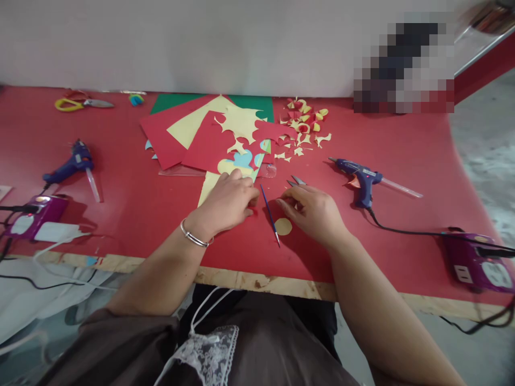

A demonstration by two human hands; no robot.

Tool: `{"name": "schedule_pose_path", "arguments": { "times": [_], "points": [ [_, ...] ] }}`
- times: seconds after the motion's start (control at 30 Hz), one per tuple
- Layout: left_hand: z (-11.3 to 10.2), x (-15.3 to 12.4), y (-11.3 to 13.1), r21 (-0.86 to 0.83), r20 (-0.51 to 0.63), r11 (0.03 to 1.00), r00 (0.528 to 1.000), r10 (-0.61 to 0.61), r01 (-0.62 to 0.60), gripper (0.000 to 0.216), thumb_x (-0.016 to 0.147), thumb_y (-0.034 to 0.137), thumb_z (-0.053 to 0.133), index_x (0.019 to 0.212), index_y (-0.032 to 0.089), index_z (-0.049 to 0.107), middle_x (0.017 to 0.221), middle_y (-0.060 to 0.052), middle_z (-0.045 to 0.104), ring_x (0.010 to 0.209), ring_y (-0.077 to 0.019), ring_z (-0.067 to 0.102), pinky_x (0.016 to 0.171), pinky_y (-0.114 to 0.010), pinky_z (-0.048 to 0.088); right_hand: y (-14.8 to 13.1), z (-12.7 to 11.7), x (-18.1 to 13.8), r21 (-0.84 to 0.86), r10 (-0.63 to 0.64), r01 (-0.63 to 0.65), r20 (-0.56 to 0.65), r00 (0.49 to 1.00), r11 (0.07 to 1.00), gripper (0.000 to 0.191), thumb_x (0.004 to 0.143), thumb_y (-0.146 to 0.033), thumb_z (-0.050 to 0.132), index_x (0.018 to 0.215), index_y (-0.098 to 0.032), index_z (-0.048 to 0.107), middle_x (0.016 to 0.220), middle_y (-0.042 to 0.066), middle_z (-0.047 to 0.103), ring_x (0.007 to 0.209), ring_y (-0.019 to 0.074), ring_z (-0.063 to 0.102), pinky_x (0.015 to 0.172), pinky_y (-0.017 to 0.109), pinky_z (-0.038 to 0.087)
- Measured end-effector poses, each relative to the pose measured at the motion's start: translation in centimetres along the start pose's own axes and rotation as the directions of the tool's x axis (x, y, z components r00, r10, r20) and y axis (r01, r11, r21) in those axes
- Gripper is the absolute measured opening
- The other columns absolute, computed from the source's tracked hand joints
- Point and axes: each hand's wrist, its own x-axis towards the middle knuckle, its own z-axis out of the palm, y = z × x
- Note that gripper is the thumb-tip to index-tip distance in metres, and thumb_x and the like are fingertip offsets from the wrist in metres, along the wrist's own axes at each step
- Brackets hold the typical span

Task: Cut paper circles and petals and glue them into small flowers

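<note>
My left hand [233,198] rests over the lower end of a pale yellow paper strip [206,187], its fingers curled downward. Whatever its fingertips pinch is hidden. My right hand [316,212] is closed around the handles of a pair of scissors [296,181]. Only their parted blades show, pointing away from me. Between my hands lies a thin blue paintbrush [269,212], bristles toward me. A pale yellow paper circle [284,227] lies beside the brush, just below my right fingertips.
Red paper sheets [161,136] and cut yellow scraps [241,123] lie ahead. Red and yellow curled pieces [306,115] sit right of them. Glue guns lie left [78,158] and right [362,179], wired to purple power strips [470,262]. Yellow-handled scissors [82,103] lie far left.
</note>
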Motion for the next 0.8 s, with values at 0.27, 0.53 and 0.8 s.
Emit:
{"name": "schedule_pose_path", "arguments": {
  "times": [0.27, 0.53, 0.8],
  "points": [
    [1.2, 1.1, -0.1, -0.324, -0.289, 0.932, 0.955, 0.068, -0.164, 0.010, 0.097, 0.014, 0.070, 0.090, 0.020, 0.067, 0.090, -0.003, 0.075, 0.094, -0.0237, 0.060, 0.088, -0.041, 0.044, -0.5, -0.2, 0.1, 0.137, 0.057, -0.049, -0.052, 0.997, 0.989, 0.020, 0.101, -0.038, 0.065, 0.092, -0.021, 0.073, 0.082, 0.006, 0.074, 0.069, 0.0185, 0.064, 0.065, 0.031, 0.046],
    [3.3, 2.1, 1.0, -0.918, -0.297, 0.355, 0.901, -0.316, -0.178, 0.034, 0.085, 0.026, 0.087, 0.115, 0.019, 0.073, 0.110, -0.005, 0.076, 0.090, -0.0129, 0.068, 0.083, -0.028, 0.058, -1.3, -0.1, 0.1, 0.349, 0.163, -0.119, -0.097, 0.982, 0.930, 0.024, 0.101, -0.046, 0.071, 0.095, -0.022, 0.074, 0.077, 0.003, 0.072, 0.064, 0.0174, 0.063, 0.062, 0.031, 0.049],
    [2.7, 2.2, 1.4, -0.996, -0.041, -0.059, 0.920, -0.389, -0.070, 0.052, 0.066, 0.040, 0.102, 0.090, 0.018, 0.062, 0.087, 0.000, 0.075, 0.070, -0.0119, 0.073, 0.059, -0.021, 0.057, -1.4, -0.7, -0.1, 0.230, -0.043, 0.100, -0.243, 0.969, 0.968, 0.019, 0.099, -0.036, 0.076, 0.113, -0.024, 0.075, 0.089, 0.001, 0.067, 0.058, 0.0113, 0.058, 0.056, 0.027, 0.050]
  ]
}}
